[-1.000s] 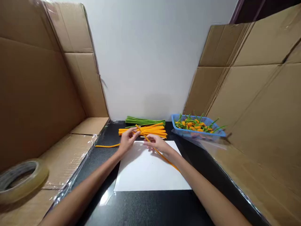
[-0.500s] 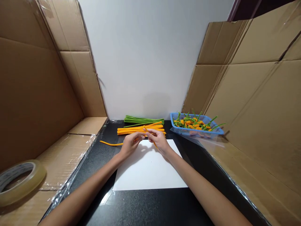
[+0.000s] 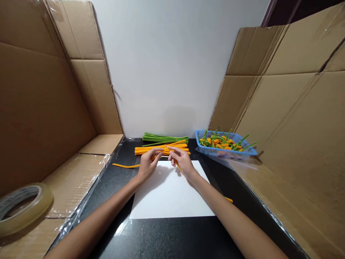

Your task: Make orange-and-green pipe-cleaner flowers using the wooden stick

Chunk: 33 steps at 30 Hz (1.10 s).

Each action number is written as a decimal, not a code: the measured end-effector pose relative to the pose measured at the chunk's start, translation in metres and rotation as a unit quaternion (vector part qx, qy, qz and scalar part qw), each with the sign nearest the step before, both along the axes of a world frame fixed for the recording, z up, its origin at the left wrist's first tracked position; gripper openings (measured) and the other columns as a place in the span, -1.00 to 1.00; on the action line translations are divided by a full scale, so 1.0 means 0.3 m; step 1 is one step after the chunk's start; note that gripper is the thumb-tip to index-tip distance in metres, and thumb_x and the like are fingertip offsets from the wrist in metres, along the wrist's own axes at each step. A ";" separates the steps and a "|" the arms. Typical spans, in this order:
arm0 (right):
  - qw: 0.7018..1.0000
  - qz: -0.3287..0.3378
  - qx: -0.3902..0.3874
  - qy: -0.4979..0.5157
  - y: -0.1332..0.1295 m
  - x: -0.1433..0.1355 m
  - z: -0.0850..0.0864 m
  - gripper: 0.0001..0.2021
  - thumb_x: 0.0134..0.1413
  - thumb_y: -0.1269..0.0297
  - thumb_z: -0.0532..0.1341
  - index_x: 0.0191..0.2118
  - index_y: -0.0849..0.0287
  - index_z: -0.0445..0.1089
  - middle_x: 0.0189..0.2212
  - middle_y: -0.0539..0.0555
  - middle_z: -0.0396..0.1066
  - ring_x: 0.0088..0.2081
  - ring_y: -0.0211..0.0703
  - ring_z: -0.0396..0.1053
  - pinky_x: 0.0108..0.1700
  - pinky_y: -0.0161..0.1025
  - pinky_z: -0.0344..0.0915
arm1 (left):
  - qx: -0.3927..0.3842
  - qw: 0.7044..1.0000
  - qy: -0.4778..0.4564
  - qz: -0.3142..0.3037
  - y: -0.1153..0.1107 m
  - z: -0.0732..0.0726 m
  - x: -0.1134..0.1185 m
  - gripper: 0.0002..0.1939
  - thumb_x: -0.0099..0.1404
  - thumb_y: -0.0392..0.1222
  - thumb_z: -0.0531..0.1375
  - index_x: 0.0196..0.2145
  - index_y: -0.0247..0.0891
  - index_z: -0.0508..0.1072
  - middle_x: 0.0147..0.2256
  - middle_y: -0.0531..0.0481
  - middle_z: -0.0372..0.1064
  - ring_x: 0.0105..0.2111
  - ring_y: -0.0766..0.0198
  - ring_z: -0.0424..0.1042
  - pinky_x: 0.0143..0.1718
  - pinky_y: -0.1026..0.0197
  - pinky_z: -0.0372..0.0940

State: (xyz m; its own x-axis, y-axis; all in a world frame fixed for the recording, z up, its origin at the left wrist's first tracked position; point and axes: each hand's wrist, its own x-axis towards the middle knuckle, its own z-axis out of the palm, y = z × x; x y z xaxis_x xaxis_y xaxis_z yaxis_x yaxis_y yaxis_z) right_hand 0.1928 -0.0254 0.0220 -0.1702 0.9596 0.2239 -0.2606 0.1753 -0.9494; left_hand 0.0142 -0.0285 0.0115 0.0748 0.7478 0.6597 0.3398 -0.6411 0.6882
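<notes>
My left hand (image 3: 150, 162) and my right hand (image 3: 182, 160) are above the near side of an orange bundle, over the top edge of a white sheet (image 3: 172, 198). An orange pipe cleaner (image 3: 126, 166) runs out to the left from my left hand, whose thumb and fingers are closed around it. My right hand pinches an orange pipe cleaner too; a piece shows below its fingers, and an orange end (image 3: 229, 199) sticks out past the right forearm. Whether both hands hold one same stem I cannot tell.
Behind the hands lie a bundle of orange pipe cleaners (image 3: 140, 150) and a green bundle (image 3: 161, 137). A blue basket (image 3: 199, 133) at right holds several orange and green pieces. A tape roll (image 3: 45, 201) rests on cardboard at left. Cardboard walls (image 3: 296, 118) flank the dark tabletop (image 3: 161, 237).
My hands have moved slightly apart, the left one shifting left. The orange tail at left reaches a little further out, and an orange end now shows beyond my right forearm.
</notes>
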 end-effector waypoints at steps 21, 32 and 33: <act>0.998 0.009 -0.024 0.052 -0.032 -0.016 0.035 -0.69 -0.18 0.21 0.46 -0.23 0.16 0.55 -0.42 0.01 0.50 -0.51 -0.32 0.34 -0.45 -0.32 0.22 | -0.001 1.000 0.006 -0.002 -0.010 0.004 0.008 -0.79 0.38 -0.08 0.17 -0.19 -0.25 0.51 -0.36 -0.02 0.52 -0.42 0.30 0.46 -0.43 0.32 0.27; 0.998 -0.003 -0.021 0.058 -0.031 -0.023 0.035 -0.69 -0.21 0.15 0.49 -0.32 0.18 0.54 -0.44 -0.01 0.46 -0.53 -0.35 0.27 -0.46 -0.31 0.13 | 0.007 1.000 0.026 -0.014 -0.022 0.006 0.016 -0.81 0.38 -0.10 0.17 -0.20 -0.26 0.50 -0.40 -0.02 0.49 -0.47 0.33 0.40 -0.46 0.33 0.24; 0.998 -0.002 -0.020 0.053 -0.032 -0.023 0.036 -0.69 -0.21 0.13 0.48 -0.31 0.19 0.54 -0.44 0.00 0.46 -0.53 -0.35 0.27 -0.46 -0.30 0.13 | 0.010 0.999 0.028 -0.012 -0.022 0.006 0.017 -0.82 0.38 -0.11 0.18 -0.21 -0.26 0.50 -0.41 -0.01 0.48 -0.48 0.34 0.38 -0.46 0.33 0.23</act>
State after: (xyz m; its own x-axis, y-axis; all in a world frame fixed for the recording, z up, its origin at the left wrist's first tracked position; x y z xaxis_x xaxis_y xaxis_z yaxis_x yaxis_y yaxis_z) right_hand 0.1860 -0.0351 0.0328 -0.1434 0.9689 0.2017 -0.3586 0.1391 -0.9231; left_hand 0.0192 -0.0350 0.0134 0.1295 0.7318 0.6691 0.3621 -0.6631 0.6551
